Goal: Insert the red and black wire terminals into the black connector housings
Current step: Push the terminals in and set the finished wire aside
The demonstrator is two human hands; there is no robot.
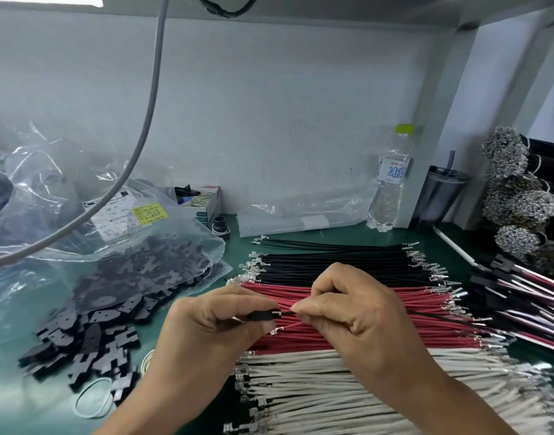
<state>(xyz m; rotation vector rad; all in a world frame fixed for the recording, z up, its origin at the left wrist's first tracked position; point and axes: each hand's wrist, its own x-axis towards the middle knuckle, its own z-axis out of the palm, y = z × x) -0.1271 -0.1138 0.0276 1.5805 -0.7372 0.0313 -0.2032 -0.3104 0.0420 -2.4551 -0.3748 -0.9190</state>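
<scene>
Left hand (pixel 206 321) pinches small black housing (pixel 263 316). Right hand (pixel 341 306) pinches thin black wire (pixel 286 313) at housing mouth. Hands close together. Wire light, bendy: hold near metal tip. Housing small, hard, maybe slippery. Below: red wires (pixel 347 296). Farther: black wires (pixel 332 262), bag of housings (pixel 137 277).
</scene>
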